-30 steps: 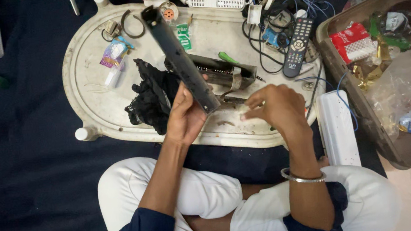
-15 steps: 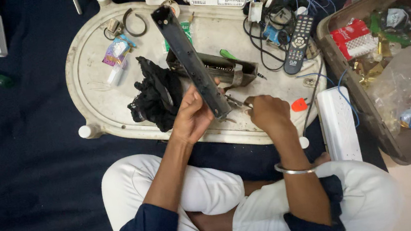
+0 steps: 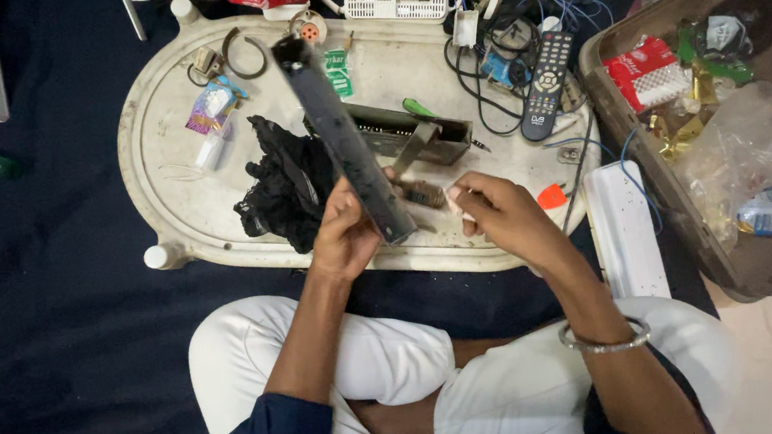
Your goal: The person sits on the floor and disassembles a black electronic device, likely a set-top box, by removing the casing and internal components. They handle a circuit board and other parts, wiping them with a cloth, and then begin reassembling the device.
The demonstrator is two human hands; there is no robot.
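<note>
The person sits cross-legged on the floor before an oval cream tray that carries the work. The left hand has its fingers wrapped around the lower end of a long dark flat panel, which slants away toward eleven o'clock, its far end near the tray's upper rim. The right hand, at three o'clock from the left, has its fingers curled narrow around something small and pale; what it is cannot be told. Between the two hands lies a small brush on the tray, and just beyond it, at twelve o'clock, an open dark metal casing. A crumpled black cloth lies at nine o'clock from the panel, touching it. A remote control rests at one o'clock among tangled wires, and a white power strip lies on the floor at three o'clock from the right hand.
</note>
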